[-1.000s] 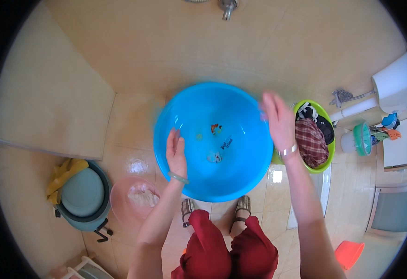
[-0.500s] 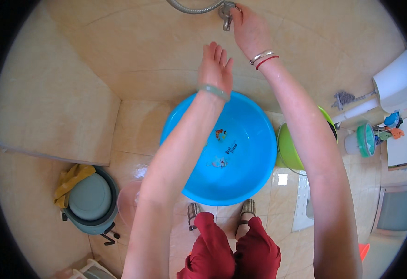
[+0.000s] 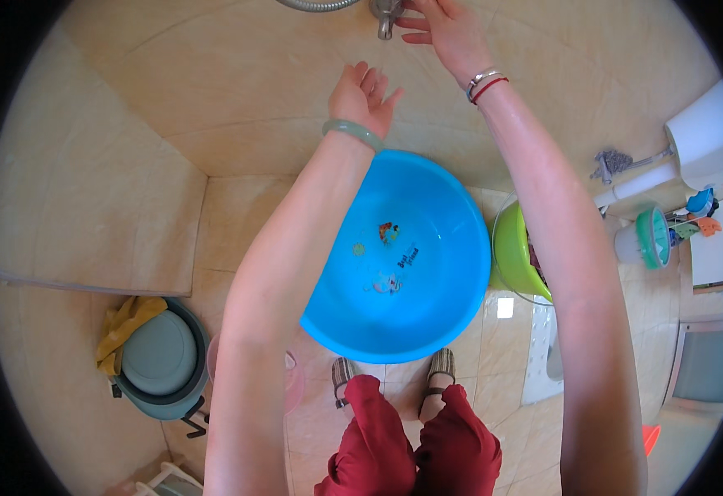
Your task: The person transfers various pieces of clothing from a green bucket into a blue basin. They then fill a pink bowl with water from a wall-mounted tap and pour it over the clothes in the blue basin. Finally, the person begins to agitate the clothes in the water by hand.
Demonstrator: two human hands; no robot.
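At the top edge a metal tap [image 3: 385, 18] juts from the tiled wall, its spout pointing down. My right hand [image 3: 451, 40] is beside it, fingers spread and loosely bent near the tap's handle; the picture's edge cuts off part of this, so contact is unclear. Below and left of the spout, my left hand [image 3: 360, 101] is held palm up, fingers apart and slightly curled, with nothing in it. A jade-coloured bangle circles its wrist. Under both arms, a large blue basin [image 3: 444, 306] with cartoon prints on its bottom rests on the floor, partly covered by my left forearm.
Right of the basin stands a green bucket [image 3: 513, 252] with dark stuff inside. A squat toilet [image 3: 541, 355] lies beyond it. At left are stacked grey-green basins [image 3: 161, 351] with a yellow cloth [image 3: 122, 331], and a pink basin [image 3: 294, 384] behind my left forearm.
My right hand has loosened from the tap's handle, and its fingers have spread. My left hand has shifted left and slightly up. The view has moved a little.
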